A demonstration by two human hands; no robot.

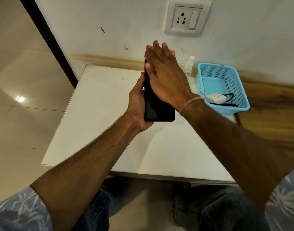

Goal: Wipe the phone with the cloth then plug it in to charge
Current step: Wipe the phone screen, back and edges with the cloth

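My left hand (137, 105) grips a black phone (157, 107) by its lower left edge and holds it upright above the white table (96, 114), dark screen toward me. My right hand (166, 75) lies flat over the upper half of the screen, fingers pointing up. Thin pink slivers of the cloth (172, 52) show past the fingertips; the rest of it is hidden under the palm. A white charger adapter (215, 98) with a black cable (230, 97) rests in the blue basket (242, 90). The wall socket (187, 18) sits above, with its switch to the right.
A small clear spray bottle (189, 64) stands by the wall between the phone and the basket. The table's right side meets a wooden surface (272, 114). My knees in jeans are under the table's near edge. Tiled floor lies to the left.
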